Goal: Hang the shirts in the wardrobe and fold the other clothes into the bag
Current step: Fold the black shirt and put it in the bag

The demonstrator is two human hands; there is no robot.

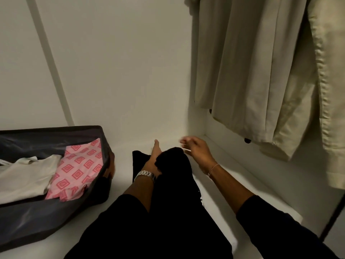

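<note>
A black garment of soft cloth (pixel 168 176) lies spread on the white floor of the wardrobe (pixel 233 176), running from near the back wall toward the person. The left hand (pixel 155 156) lies flat on it, fingers straight and pointing at the wall, with a fold of the black cloth bunched up against its right side. A silver metal watch (pixel 145 174) sits on that wrist. The right hand (pixel 196 148) hovers just above and to the right of the garment; it is blurred, its fingers loosely bent with nothing between them that I can make out. A thin chain bracelet (pixel 212 168) circles that wrist. Both arms wear black sleeves pushed up the forearms.

To the left, an open dark grey fabric bag (pixel 37 217) rests on the same white floor. Inside it a folded white garment (pixel 28 174) lies beside a folded pink cloth printed with red squares (pixel 78 169), the two touching.

At the upper right, pale beige shirts (pixel 252 71) hang side by side, their hems well above the floor.
</note>
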